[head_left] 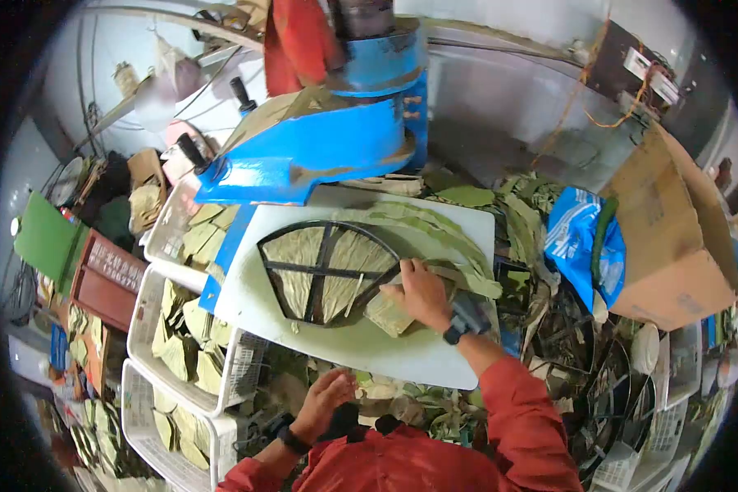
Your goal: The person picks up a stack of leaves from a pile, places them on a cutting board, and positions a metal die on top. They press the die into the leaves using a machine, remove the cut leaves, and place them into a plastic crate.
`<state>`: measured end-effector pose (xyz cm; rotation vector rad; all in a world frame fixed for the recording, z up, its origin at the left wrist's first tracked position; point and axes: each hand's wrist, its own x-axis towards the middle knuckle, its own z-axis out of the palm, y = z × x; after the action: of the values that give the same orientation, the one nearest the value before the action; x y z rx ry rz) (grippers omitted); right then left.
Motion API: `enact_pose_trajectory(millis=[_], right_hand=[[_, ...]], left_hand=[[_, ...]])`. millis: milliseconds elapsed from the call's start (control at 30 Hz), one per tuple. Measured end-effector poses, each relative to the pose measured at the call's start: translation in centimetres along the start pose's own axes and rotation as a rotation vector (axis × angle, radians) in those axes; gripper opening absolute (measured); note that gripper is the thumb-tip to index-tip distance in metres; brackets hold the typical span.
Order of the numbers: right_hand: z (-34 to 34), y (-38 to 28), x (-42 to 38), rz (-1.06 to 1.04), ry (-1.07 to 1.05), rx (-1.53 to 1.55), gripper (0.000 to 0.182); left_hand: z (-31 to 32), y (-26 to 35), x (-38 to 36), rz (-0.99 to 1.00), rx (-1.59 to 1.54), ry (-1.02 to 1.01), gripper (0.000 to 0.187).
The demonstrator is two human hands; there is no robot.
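A black fan-shaped metal cutting die [271,268] with crossed inner bars lies on a white cutting board [262,336]. Ribbed, dried-looking pale green leaf [336,297] shows through its openings. At the die's right corner my right hand [422,295] has thumb and fingers closed around the rim. Cut leaf pieces [392,316] lie below that palm, partly hidden. Long green leaf strips [435,234] stretch along the board's far right side. My left hand [326,402] hovers in front of the board's near edge, fingers loosely bent and apart from anything.
A blue press machine [279,160] overhangs the board's far side. White baskets [221,406] of cut leaf pieces stand at the left. To the right are a cardboard box [660,238], a blue plastic bag [570,238] and more black dies [615,402]. Leaf scraps [435,410] fill the space below the board.
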<state>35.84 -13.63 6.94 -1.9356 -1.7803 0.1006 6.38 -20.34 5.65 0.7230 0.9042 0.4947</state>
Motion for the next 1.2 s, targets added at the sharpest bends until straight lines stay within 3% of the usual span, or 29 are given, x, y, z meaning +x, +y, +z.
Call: enact_pose_trajectory(millis=[167,233,267,300,400,500,600,633,700,733,800,833,900,967,1033,1100,1133,1167,1200], right_hand=[[1.6,-4.7,-5.1,-0.128,0.031,0.074,0.042],[2.6,-6.9,-7.6,-0.108,-0.207,0.164,0.044],[2.5,-7.6,-8.6,-0.150,-0.141,0.201,0.047],[2.0,-7.9,-9.5,-0.182,-0.068,0.225,0.052],[-0.6,-6.1,-11.7,-0.005,0.142,0.539,0.059],[-8.5,-3.0,-13.3,0.218,-0.133,0.851,0.056],[-20.1,1.0,-15.2,0.342,0.162,0.747,0.052],[-25.4,0.4,-15.2,0.407,0.391,0.853,0.046],[-33.4,5.3,-16.6,0.393,0.624,0.732,0.033],[-37.4,7.9,-17.3,0.308,0.720,0.575,0.037],[-44.0,15.5,-20.0,0.110,0.770,-0.314,0.052],[-47.5,20.8,-20.8,0.126,0.711,-0.925,0.057],[-50.8,26.4,-23.5,0.335,0.703,-0.727,0.053],[-51.1,25.3,-23.0,0.540,1.004,0.007,0.053],[-48.9,26.1,-23.8,0.442,1.186,0.621,0.051],[-44.4,26.3,-23.2,0.266,0.986,0.394,0.050],[-42.2,26.2,-22.9,0.166,0.900,0.294,0.051],[-38.1,19.7,-19.8,0.178,0.802,0.039,0.048],[-33.2,17.6,-16.3,0.343,0.755,0.290,0.030]], left_hand=[[2.5,-1.0,-0.1,0.003,-0.261,0.047,0.037],[2.5,-2.2,0.5,0.001,-0.267,-0.021,0.039],[3.5,-2.0,0.6,0.092,-0.338,-0.099,0.036],[4.1,-1.6,0.3,0.054,-0.286,-0.062,0.036],[8.5,1.3,-1.3,0.003,-0.153,-0.044,0.037],[11.5,1.7,-0.7,0.076,-0.013,-0.198,0.039],[15.4,4.5,-2.5,0.184,0.019,-0.450,0.039],[15.2,4.7,-2.3,0.188,0.046,-0.497,0.039],[13.7,4.9,-1.3,0.209,0.095,-0.581,0.038],[13.1,4.8,-0.9,0.194,0.082,-0.553,0.035],[12.0,4.8,-0.6,0.157,0.054,-0.497,0.034],[11.2,4.7,-0.4,0.135,0.045,-0.467,0.033],[9.3,4.6,-0.1,0.150,0.031,-0.390,0.032],[6.6,5.5,-0.3,0.174,0.038,-0.281,0.032],[3.0,7.2,-0.5,0.234,0.110,-0.134,0.032],[-2.0,9.0,0.1,0.411,0.213,-0.106,0.023],[-3.1,9.7,0.4,0.500,0.321,0.044,0.023],[-3.9,11.0,1.2,0.588,0.433,0.197,0.023],[-5.1,12.6,1.5,0.744,0.808,0.213,0.023]])
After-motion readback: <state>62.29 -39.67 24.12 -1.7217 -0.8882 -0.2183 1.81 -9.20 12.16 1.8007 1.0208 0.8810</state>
